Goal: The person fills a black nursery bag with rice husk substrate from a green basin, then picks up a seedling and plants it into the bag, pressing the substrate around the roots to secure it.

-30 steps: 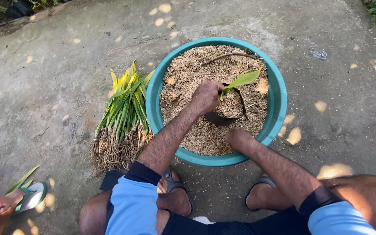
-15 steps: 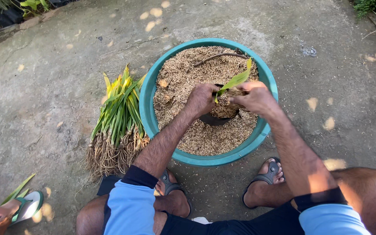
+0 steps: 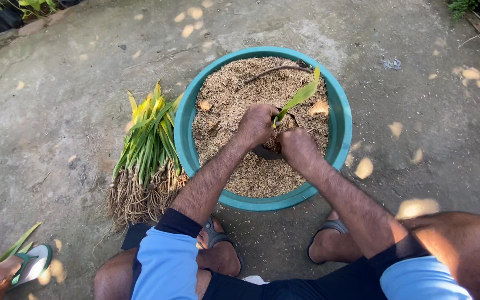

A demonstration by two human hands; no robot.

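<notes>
I am seating a green seedling (image 3: 298,99) in a small dark pot (image 3: 262,151) sunk in the husk-filled teal basin (image 3: 340,111). My left hand (image 3: 256,123) is gripping the stem base; my right hand (image 3: 295,143) is cupping the rim (probably packing husk, view blocked). Next I judge it needs firming upright. Spare seedlings (image 3: 145,161) are lying beside the basin.

green seedling (image 3: 298,99), tilted, in dark pot (image 3: 265,151)

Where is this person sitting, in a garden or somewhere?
Probably an outdoor yard or garden work spot. The ground is bare, rough concrete with dappled sunlight, a bundle of plants with roots lies on it, and both hands press a seedling into a tub of husks.
</notes>
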